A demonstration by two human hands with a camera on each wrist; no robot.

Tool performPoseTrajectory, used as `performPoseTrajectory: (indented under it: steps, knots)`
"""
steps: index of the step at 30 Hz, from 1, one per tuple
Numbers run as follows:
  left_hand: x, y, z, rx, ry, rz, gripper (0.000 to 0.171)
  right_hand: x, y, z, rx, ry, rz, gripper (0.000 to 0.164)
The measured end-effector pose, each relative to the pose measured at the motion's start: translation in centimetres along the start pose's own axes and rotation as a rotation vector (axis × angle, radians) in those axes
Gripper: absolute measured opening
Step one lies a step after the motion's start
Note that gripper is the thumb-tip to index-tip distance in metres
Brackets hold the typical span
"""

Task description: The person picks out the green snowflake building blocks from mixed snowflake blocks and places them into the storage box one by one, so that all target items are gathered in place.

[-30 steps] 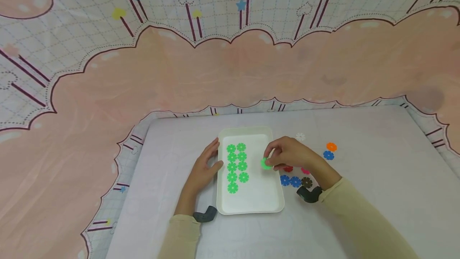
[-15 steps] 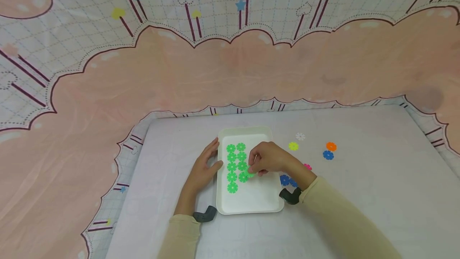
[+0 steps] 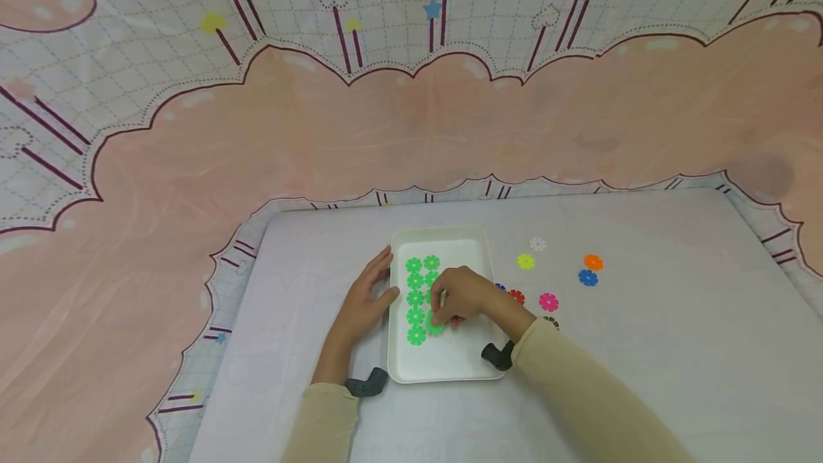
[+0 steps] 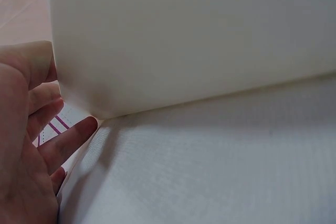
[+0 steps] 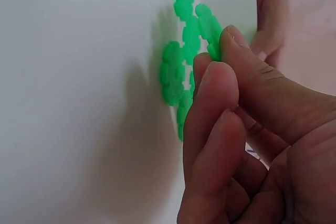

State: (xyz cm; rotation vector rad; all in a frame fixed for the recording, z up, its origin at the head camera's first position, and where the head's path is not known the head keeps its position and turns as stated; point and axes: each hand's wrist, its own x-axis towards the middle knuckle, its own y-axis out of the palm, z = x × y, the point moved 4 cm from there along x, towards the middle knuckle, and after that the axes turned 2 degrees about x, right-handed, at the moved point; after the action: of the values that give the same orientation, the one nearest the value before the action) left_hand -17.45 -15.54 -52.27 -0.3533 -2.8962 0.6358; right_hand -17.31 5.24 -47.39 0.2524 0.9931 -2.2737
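On a white rectangular tray (image 3: 446, 363) lie several green notched discs (image 3: 416, 299) in two columns, their edges close together. My right hand (image 3: 466, 295) is low over the second column, pinching a green notched disc (image 5: 210, 30) between thumb and fingertips. In the right wrist view this disc stands tilted beside the column. Part of the second column is hidden behind the right hand in the head view. At the tray's left side rests my left hand (image 3: 365, 309), fingers extended along the rim, thumb touching the edge. Its fingers (image 4: 73, 140) show against the tray's outer wall.
Loose notched discs lie on the white tabletop right of the tray: yellow (image 3: 525, 261), white (image 3: 537, 244), orange (image 3: 594, 263), blue (image 3: 588, 278), pink (image 3: 549, 301) and red (image 3: 516, 297). A dark brown one is partly hidden by the right sleeve (image 3: 579, 384).
My right hand has carried the green disc leftward from the tray's right edge to the lower end of the second column. The left hand has stayed at the tray's side.
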Motion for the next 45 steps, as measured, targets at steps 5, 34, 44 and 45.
performPoseTrajectory:
  steps: [5, 34, 44, 45]
  knots:
    - [-0.1, 0.0, -0.1, 0.002, 0.013, -0.011, 0.063, 0.5, 0.5, 0.0, -0.006, 0.023, 0.021, 0.018]
    - [0.0, 0.0, 0.3, 0.008, 0.016, 0.000, 0.062, 0.7, 1.3, -0.8, -0.084, 0.050, 0.020, 0.027]
    - [0.0, 0.0, 0.3, 0.016, 0.026, 0.004, 0.062, 0.7, 1.4, -1.1, -0.099, 0.056, 0.028, 0.028]
    - [0.0, 0.0, 0.3, 0.017, 0.028, 0.003, 0.062, 0.7, 1.4, -1.2, -0.099, 0.053, 0.028, 0.028]
